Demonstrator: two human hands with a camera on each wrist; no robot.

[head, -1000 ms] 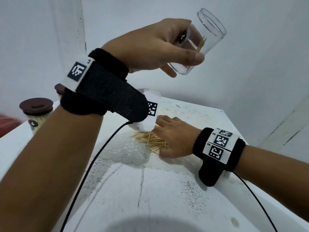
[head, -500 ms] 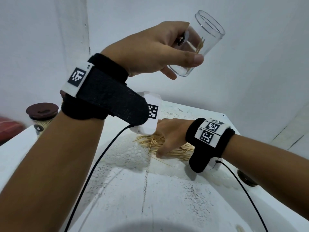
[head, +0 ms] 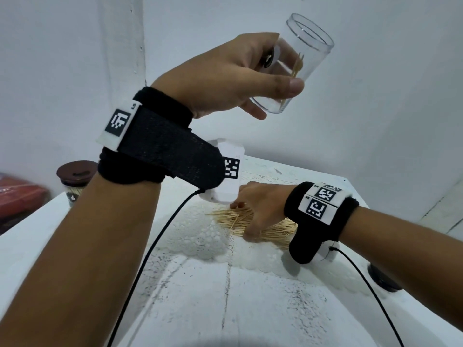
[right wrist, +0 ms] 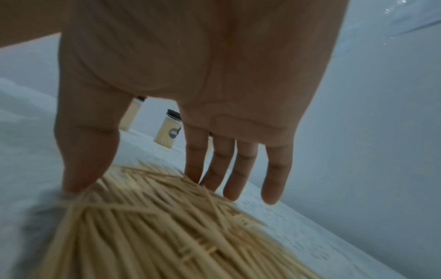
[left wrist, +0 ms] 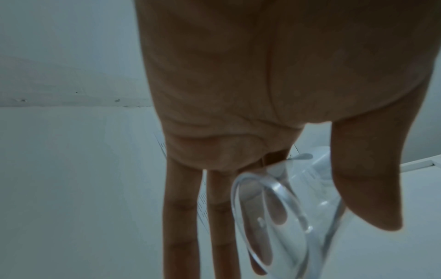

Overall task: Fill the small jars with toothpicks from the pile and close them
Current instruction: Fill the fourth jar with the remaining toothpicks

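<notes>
Clear plastic jar (head: 298, 63) sits in my left hand (head: 225, 76), thumb and fingers wrapped round its lower wall, mouth up, near empty. Right hand (head: 263, 209) is spread flat on the toothpick pile (head: 250, 225) mid-table, nothing pinched. Toothpicks look light, stiff, slippery: I'd pinch an aligned bundle mid-length.

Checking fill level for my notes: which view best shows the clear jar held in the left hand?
The head view: the clear jar shows whole, tilted, lidless, with a few toothpicks inside, gripped by the left hand. The left wrist view catches only its blurred base and wall. The right wrist view does not show it.
</notes>
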